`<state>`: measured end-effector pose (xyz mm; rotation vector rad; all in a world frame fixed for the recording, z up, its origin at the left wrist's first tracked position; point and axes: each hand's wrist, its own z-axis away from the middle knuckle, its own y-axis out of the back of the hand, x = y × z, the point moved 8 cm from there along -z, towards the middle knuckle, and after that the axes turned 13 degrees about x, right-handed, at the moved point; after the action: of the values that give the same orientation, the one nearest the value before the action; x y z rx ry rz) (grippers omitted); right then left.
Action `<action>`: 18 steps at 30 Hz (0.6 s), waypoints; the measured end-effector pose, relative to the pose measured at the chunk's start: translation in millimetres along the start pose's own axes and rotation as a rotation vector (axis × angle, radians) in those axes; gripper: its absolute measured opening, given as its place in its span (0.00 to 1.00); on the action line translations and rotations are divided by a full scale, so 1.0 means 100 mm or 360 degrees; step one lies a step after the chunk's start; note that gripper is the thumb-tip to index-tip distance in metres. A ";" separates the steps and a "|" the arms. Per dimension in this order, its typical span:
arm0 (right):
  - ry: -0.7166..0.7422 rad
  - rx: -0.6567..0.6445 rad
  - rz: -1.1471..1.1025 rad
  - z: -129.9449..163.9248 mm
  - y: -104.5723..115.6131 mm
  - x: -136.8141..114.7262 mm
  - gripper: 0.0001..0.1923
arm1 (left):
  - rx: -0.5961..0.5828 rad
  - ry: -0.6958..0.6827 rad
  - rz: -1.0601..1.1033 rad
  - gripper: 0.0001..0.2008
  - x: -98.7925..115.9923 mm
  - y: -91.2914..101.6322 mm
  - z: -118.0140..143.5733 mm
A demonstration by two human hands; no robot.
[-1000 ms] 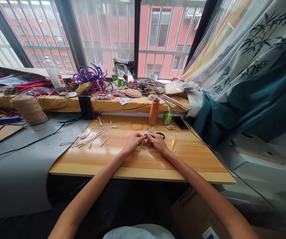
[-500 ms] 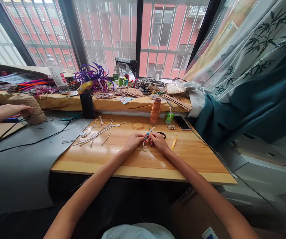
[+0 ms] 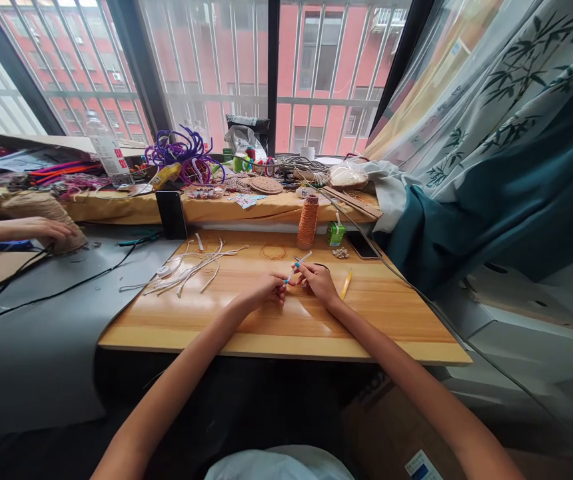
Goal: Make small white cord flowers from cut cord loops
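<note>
My left hand (image 3: 262, 289) and my right hand (image 3: 319, 280) meet over the wooden table (image 3: 286, 320). Between their fingertips they pinch a thin pale cord (image 3: 300, 261) that carries small blue beads (image 3: 293, 268); the cord's free end sticks up and to the right. Just behind my right hand lie black-handled scissors (image 3: 322, 267), partly hidden by it. A yellow stick-like item (image 3: 346, 285) lies right of my right hand.
Pale cord offcuts (image 3: 191, 267) lie at the table's left. An orange thread spool (image 3: 308, 221), a green carton (image 3: 336, 234), a phone (image 3: 361, 245) and a thread ring (image 3: 273, 252) stand behind. Another person's hand (image 3: 41, 229) rests on a jute spool (image 3: 46, 213) at far left.
The beaded cord has tilted up, its free end now pointing up and right. My hands moved slightly apart. The other person's hand has come in and settled on the jute spool.
</note>
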<state>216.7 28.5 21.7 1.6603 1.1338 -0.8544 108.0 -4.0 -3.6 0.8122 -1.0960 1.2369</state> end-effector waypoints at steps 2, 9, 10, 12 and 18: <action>0.0035 0.0009 0.0019 0.00 0.01 -0.03 0.21 | -0.0003 0.0030 -0.0008 0.09 0.00 0.01 0.01; 0.0258 0.0147 0.0136 0.04 0.09 -0.19 0.21 | -0.0024 0.0072 -0.0112 0.06 -0.02 -0.03 0.03; 0.0307 0.0167 0.0159 0.05 0.11 -0.23 0.20 | -0.0034 0.0076 -0.0123 0.06 -0.02 -0.03 0.04; 0.0425 0.0192 0.0208 0.08 0.13 -0.30 0.19 | -0.0053 0.0080 -0.0131 0.06 -0.02 -0.04 0.04; 0.0740 0.0167 0.0340 0.18 0.10 -0.41 0.16 | 0.0003 0.0047 -0.0105 0.08 -0.03 0.01 -0.01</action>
<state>211.6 -2.1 55.7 2.0923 1.2013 -0.4044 107.6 -4.2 -6.5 0.8231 -1.0365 1.1913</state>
